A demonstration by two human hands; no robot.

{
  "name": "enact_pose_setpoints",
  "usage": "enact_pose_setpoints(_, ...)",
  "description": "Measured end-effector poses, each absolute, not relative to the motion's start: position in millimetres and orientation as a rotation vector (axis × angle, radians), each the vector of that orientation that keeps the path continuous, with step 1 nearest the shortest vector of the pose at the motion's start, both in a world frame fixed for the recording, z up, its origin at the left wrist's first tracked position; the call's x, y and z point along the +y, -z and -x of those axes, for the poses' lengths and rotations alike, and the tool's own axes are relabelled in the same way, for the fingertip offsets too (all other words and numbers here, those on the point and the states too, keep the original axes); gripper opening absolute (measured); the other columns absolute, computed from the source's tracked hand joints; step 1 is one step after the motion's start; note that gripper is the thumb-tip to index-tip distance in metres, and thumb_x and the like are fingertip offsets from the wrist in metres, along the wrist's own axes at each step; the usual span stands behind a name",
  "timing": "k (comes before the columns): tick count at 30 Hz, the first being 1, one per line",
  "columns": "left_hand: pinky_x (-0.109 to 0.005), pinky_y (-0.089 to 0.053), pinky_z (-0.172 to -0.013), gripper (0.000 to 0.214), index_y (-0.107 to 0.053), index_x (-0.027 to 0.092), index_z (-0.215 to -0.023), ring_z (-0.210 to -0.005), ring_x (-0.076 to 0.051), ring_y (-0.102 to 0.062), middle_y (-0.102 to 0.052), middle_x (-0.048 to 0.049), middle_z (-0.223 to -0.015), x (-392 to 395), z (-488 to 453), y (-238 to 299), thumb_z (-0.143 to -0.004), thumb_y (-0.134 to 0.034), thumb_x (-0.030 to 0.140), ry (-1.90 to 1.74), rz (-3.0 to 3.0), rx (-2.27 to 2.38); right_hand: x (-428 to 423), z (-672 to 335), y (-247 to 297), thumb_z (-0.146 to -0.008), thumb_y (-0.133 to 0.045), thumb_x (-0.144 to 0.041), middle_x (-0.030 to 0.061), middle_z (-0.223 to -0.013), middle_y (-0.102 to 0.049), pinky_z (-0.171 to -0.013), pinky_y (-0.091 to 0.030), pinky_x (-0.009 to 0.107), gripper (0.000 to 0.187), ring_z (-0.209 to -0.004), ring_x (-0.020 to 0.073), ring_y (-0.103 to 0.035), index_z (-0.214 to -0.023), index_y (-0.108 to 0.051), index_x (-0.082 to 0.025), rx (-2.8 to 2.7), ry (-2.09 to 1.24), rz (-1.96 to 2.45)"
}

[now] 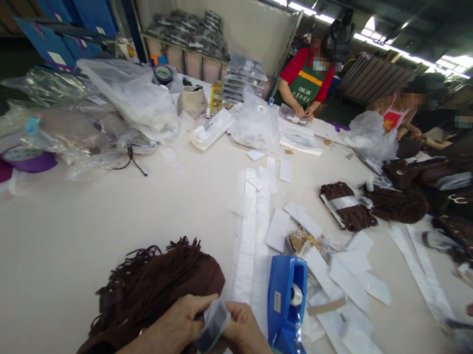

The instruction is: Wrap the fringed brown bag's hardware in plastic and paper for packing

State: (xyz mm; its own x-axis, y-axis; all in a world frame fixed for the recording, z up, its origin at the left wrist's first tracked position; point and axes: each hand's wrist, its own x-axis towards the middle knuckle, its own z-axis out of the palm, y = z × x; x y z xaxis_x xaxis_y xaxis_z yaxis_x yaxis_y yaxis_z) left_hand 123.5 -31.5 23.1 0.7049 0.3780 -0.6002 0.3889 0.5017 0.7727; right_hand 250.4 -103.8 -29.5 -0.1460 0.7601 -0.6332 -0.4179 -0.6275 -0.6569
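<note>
At the near edge of the white table [55, 251], both hands are seen close together over a brown fringed bag [162, 279]. A small piece of translucent wrapping [213, 325], with something dark inside it, is pinched between them. The left hand [175, 325] is closed on its left side and the right hand [246, 335] on its right side, with the fingers clamped on the wrapping. The wrapping is held just above the bag's near right corner; whether it is attached to the bag cannot be told. The bag is laid flat, its fringe spread toward the far side. Just right of the hands a blue tape dispenser [287, 303] is stood on the table, its roll visible at the middle. White paper strips [248, 242] are laid in long runs between bag and dispenser and scattered farther right. A brown fringed bundle [349, 205], banded in white, is noted well beyond the dispenser. Clear plastic bags [137, 99] are heaped at the far left, with purple rolls [29, 159] near them. A person in a green apron [304, 85] is seen at the far side of the table, hands on a separate item.
</note>
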Motion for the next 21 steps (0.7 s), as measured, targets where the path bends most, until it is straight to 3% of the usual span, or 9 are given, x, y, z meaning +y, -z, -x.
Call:
enact_pose_setpoints(3, -0.017, -0.030, -0.039, 0.016, -0.061, 0.011, -0.073, -0.044, -0.008, -0.043, -0.058, -0.0023, -0.063, -31.4, -120.4, -12.4, -0.070, -0.052, 0.024, -0.052, -0.922, 0.814, -109.0, -248.1, 29.1, -0.064, -0.069, -0.043, 0.0016, -0.049, -0.057, -0.044, -0.040, 0.018, 0.035, -0.043, 0.0089, -0.052, -0.070, -0.062, -0.009, -0.409, -1.770, 1.306)
enact_pose_setpoints(6, -0.017, -0.030, -0.037, 0.013, -0.061, 0.011, -0.073, -0.039, -0.007, -0.042, -0.055, -0.0013, -0.059, -30.1, -115.3, -1.8, -0.065, -0.057, 0.020, -0.073, -0.787, 0.798, -119.3, -241.9, 30.5, -0.072, -0.062, -0.045, 0.0047, -0.068, -0.062, -0.054, -0.045, 0.023, 0.035, -0.057, 0.0128, -0.058, -0.085, -0.057, -0.014, -0.575, -1.445, 1.376)
enact_pose_setpoints(10, -0.017, -0.033, -0.036, 0.010, -0.060, 0.010, -0.068, -0.038, -0.007, -0.041, -0.050, 0.0004, -0.053, -28.0, -111.9, 3.4, -0.059, -0.058, 0.016, -0.103, -0.748, 0.803, -130.2, -235.9, 29.9, -0.087, -0.044, -0.027, 0.0052, -0.073, -0.059, -0.062, -0.044, 0.022, 0.017, -0.068, 0.0134, -0.056, -0.085, -0.058, -0.018, -1.165, -0.789, 1.606)
enact_pose_setpoints(16, -0.018, -0.036, -0.037, 0.020, -0.062, 0.009, -0.075, -0.040, -0.008, -0.042, -0.050, 0.0004, -0.055, -28.4, -113.3, 1.6, -0.059, -0.063, 0.021, -0.097, -0.727, 0.850, -126.4, -230.4, 28.6, -0.086, -0.037, -0.017, 0.0064, -0.075, -0.058, -0.055, -0.043, 0.021, 0.028, -0.064, 0.0148, -0.056, -0.105, -0.057, -0.021, -1.594, -0.432, 1.687)
enact_pose_setpoints(21, -0.018, -0.032, -0.036, 0.034, -0.062, 0.009, -0.086, -0.037, -0.008, -0.041, -0.050, 0.0009, -0.051, -36.3, -118.5, -1.3, -0.063, -0.066, 0.034, -0.074, -0.881, 0.934, -114.6, -226.5, 29.9, -0.083, -0.035, -0.013, 0.0023, -0.065, -0.047, -0.044, -0.035, 0.019, 0.023, -0.049, 0.0114, -0.045, -0.076, -0.056, -0.019, -1.677, -0.371, 1.861)
